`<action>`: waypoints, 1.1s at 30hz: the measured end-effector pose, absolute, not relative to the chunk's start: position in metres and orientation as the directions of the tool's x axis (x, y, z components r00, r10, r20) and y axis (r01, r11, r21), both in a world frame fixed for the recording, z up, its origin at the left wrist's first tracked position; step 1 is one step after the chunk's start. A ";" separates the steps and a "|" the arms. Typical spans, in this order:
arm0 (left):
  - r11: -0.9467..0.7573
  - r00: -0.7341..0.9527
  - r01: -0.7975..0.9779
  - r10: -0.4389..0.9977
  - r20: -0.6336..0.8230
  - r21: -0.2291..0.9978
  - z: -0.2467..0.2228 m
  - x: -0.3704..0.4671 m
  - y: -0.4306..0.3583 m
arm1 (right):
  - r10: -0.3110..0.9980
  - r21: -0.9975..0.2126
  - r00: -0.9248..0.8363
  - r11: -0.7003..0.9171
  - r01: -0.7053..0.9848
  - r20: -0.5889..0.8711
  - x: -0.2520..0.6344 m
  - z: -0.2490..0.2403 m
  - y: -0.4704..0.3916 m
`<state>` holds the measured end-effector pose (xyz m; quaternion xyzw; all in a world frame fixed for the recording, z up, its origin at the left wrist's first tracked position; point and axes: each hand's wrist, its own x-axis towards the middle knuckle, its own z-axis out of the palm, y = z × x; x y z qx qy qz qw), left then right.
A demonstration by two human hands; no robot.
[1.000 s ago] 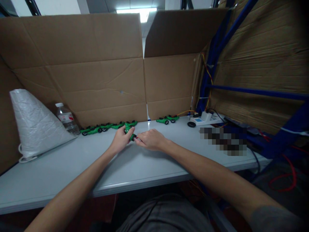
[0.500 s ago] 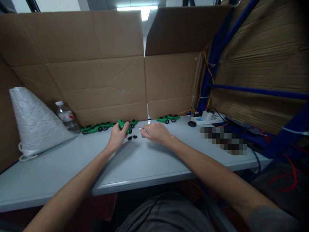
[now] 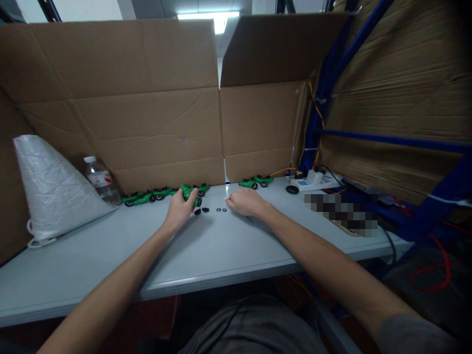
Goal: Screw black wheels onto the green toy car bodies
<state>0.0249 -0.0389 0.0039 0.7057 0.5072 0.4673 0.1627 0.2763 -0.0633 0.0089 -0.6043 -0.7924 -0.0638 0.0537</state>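
Observation:
My left hand [image 3: 180, 209] is closed around a green toy race car [image 3: 189, 194] with black wheels, which it holds tilted above the table. Under that hand lie small black parts [image 3: 205, 210]. Two little black rings [image 3: 221, 210] rest side by side between the hands. My right hand [image 3: 246, 202] is curled, its fingers pinched together. A small pale tip shows at its fingertips, but what the hand holds is mostly hidden.
Green toy cars [image 3: 140, 197] stand along the cardboard wall [image 3: 165, 123], with more cars [image 3: 255, 182] right of centre. A plastic bottle [image 3: 101, 179] and a white bag [image 3: 62, 191] are at left. A power strip [image 3: 313, 181] and a blurred-out object [image 3: 339, 214] lie right.
My right hand has moved a little to the right, away from the car, uncovering the two black rings. My left hand keeps its hold on the toy car.

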 end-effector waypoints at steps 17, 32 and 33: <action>-0.457 0.091 0.583 0.858 0.505 0.672 0.002 0.028 -0.040 | 0.943 0.057 -0.293 0.288 0.956 0.159 0.272 0.006 -0.064; -0.453 0.090 0.540 0.869 0.487 0.709 0.002 0.028 -0.040 | 0.948 0.074 -0.245 0.235 0.969 0.204 0.276 0.005 -0.062; -0.450 0.090 0.536 0.872 0.482 0.714 0.002 0.028 -0.039 | 0.948 0.062 -0.229 0.221 0.973 0.219 0.276 0.005 -0.062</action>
